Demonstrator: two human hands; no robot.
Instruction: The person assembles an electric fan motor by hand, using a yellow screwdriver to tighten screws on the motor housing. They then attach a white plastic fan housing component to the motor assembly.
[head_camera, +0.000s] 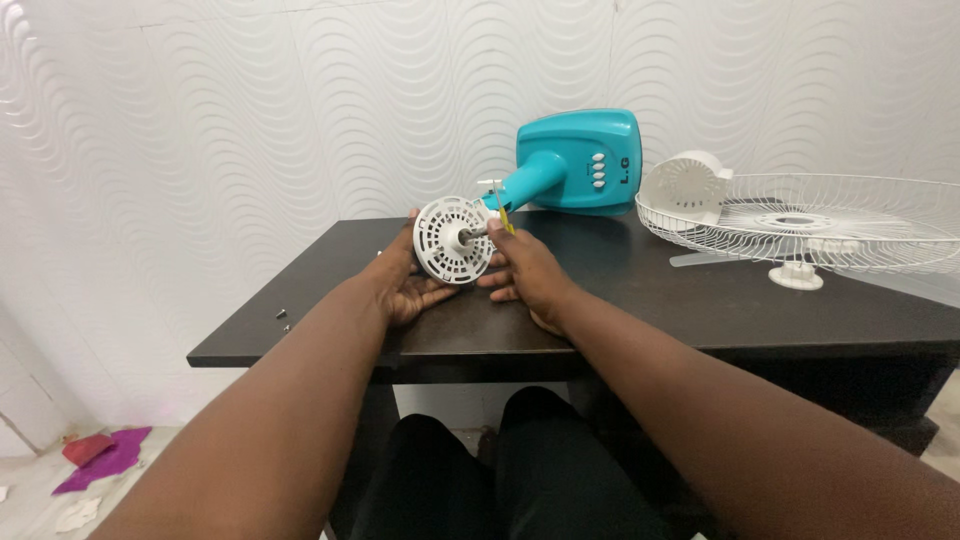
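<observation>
Together both hands grip: left hand (408, 284) cups the white motor housing (452, 240); right hand (528, 272) pinches a yellow-handled screwdriver (502, 215).

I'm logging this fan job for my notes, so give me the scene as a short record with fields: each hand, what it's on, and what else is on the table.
Left hand: cups the white round motor housing from the left and below
Right hand: holds a thin yellow-handled tool near the housing's shaft
Fan body: teal stand and base, lying on its side behind the hands
Table: dark tabletop
Right of hands: white wire guard, white rear cover, white round cap
Left edge: small screws
</observation>
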